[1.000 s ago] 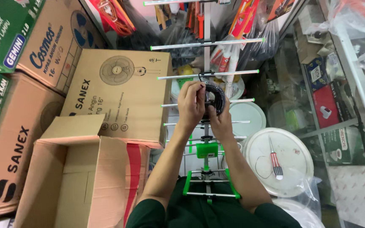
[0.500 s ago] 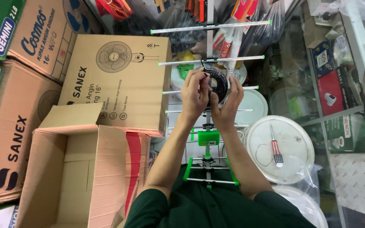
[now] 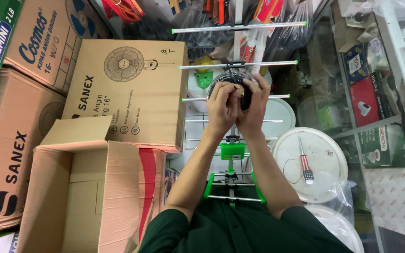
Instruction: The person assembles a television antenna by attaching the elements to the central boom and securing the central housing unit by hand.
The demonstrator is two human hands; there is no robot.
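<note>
We see both hands raised over the antenna (image 3: 232, 154), a metal boom with green plastic brackets and silver cross rods. The left hand (image 3: 222, 108) and right hand (image 3: 255, 105) close together around a black coil of cable (image 3: 233, 79) above the boom. Right of the antenna, a striped screwdriver (image 3: 305, 164) lies on a white round lid (image 3: 326, 150); left of it stands an open cardboard box (image 3: 90, 187).

The antenna (image 3: 233, 154) shows silver rods with bright green tips and green plastic brackets. The coil of cable (image 3: 233, 82) is black. The screwdriver (image 3: 305, 164) has a handle striped red and white — it lies on a white round lid (image 3: 326, 154). The open carton (image 3: 90, 187) is plain brown with one red band — the sleeves (image 3: 240, 232) are dark green.
</note>
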